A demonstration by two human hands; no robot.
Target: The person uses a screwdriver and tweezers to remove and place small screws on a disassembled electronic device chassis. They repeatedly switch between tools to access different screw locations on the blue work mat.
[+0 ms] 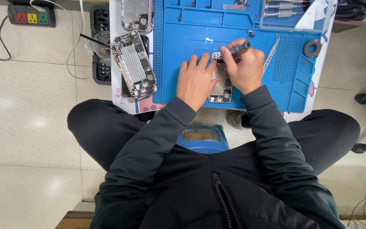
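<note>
Blue mat point(191, 29) carries the opened phone point(221, 87), which lies flat under both your hands. Your left hand point(195, 80) rests spread on the phone, fingers loose, pinning it down. Your right hand point(244, 68) is clenched round a screwdriver point(239, 48), tip at the phone's top end. Tweezers point(272, 54) lie just right; a stack of phone shells point(134, 63) sits left of the mat

matt blue rubbery mat point(191, 29), shiny metal tweezers point(272, 54), glossy floor tiles point(26, 127)

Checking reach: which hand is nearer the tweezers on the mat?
Right. The right hand sits just beside the tweezers, holding a screwdriver; the left hand lies farther off, across the opened phone.
</note>
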